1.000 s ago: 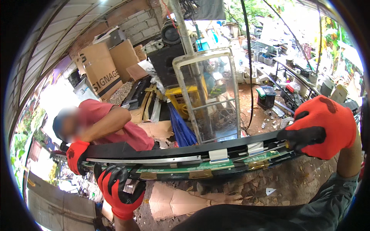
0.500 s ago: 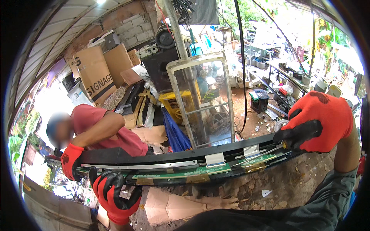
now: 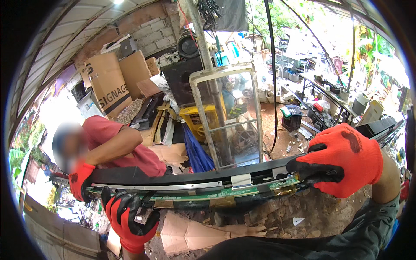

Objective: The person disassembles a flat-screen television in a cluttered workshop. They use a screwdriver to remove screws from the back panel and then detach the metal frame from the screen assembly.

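Note:
A long dark flat display panel (image 3: 186, 177) lies across in front of me, its edge showing a narrow green circuit board (image 3: 208, 198), a silver metal strip and a white ribbon cable (image 3: 241, 180). My left hand (image 3: 130, 221), in a red and black glove, curls its fingers over the near edge, left of the middle. At the right end my right hand (image 3: 342, 162), gloved alike, is closed around a thin tool whose yellow end barely shows against the edge. Its kind is hidden in the glove. A co-worker's gloved hand (image 3: 80, 182) grips the panel's left end.
Across the panel at left a co-worker in a red shirt (image 3: 104, 138) bends forward. Beyond stand a glazed frame (image 3: 232, 117) by a pole, cardboard boxes (image 3: 108, 82) and a blue tarp (image 3: 197, 147). A cluttered table (image 3: 323, 89) is at right; flattened cardboard (image 3: 190, 234) lies below.
My right hand has slid left along the panel with the thin tool and now covers part of the second ribbon cable. My left hand and the co-worker's hand have hardly moved.

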Demonstrator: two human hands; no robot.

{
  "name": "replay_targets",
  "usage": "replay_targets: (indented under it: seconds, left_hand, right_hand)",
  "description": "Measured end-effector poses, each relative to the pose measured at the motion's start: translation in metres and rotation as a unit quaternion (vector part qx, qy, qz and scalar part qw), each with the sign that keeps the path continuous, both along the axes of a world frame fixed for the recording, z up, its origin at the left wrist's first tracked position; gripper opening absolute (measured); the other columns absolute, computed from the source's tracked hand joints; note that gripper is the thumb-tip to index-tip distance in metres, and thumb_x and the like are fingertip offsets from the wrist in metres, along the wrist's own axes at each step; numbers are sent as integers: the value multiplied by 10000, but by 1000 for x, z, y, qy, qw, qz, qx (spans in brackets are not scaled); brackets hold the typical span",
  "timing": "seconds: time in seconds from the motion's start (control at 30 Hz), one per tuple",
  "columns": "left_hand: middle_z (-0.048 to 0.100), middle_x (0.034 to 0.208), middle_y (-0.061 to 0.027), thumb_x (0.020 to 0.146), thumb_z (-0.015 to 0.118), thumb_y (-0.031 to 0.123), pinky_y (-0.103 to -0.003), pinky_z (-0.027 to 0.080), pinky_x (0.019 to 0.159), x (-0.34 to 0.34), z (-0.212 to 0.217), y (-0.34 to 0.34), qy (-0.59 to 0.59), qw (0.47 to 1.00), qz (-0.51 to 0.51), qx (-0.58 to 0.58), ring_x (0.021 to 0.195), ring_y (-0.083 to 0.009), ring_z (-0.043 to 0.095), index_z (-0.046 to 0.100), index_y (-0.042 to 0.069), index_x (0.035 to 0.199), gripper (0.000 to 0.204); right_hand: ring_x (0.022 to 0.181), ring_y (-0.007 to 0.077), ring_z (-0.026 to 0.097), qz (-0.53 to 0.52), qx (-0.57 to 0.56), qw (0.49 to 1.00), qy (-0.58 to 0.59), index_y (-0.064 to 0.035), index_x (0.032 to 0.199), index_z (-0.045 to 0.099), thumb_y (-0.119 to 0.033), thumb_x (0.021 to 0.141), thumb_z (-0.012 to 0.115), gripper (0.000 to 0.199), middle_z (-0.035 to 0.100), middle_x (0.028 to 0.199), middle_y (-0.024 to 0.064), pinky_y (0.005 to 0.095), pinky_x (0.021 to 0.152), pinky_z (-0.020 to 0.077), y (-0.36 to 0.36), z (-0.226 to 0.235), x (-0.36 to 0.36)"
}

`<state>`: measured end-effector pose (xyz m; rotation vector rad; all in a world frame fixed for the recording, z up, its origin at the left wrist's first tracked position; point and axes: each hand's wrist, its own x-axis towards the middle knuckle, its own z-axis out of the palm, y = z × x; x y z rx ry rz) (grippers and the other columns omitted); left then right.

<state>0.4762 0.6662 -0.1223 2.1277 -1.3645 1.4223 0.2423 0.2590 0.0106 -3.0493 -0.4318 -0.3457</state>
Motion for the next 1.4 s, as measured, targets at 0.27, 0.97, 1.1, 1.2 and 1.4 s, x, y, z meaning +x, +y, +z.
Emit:
replay_targets:
  seconds: [0.27,0.97,1.1,1.2,1.4]
  left_hand:
    - [604,1183,-137,769,800,197,-592,430,1051,0,6,-1,-14,1000,-4,16,1112,-382,596,597,83,1234,520]
    - [679,1138,-158,808,770,152,-483,491,1018,-13,131,-91,322,900,-207,211,1089,-381,638,674,48,1252,466]
    - [725,1078,-139,856,755,162,-373,533,904,4,135,-168,496,772,-202,343,1017,-295,696,700,40,1208,376]
    - [727,1057,-137,878,749,193,-355,544,835,11,135,-183,526,722,-164,418,942,-280,704,708,68,1174,325]
    - [675,891,-140,878,705,202,-395,541,749,15,119,-192,349,797,-222,440,837,-336,672,691,89,1029,189]
  right_hand:
    - [731,330,669,-81,-51,995,23,-199,1148,713,-260,744,751,410,631,814,62,434,633,533,-3,19,-16]
    - [897,357,714,129,290,944,85,-9,1147,709,-79,829,673,328,735,993,187,404,812,565,-46,-32,44]
    - [909,353,716,136,291,943,82,-12,1143,707,-70,845,661,308,735,1001,186,400,823,563,-47,-32,46]
    - [913,355,713,142,273,948,77,-11,1145,704,-62,853,650,302,735,1000,186,398,825,563,-44,-31,47]
    - [911,351,711,135,294,943,73,-6,1151,700,-70,860,653,302,733,999,190,396,830,565,-51,-37,46]
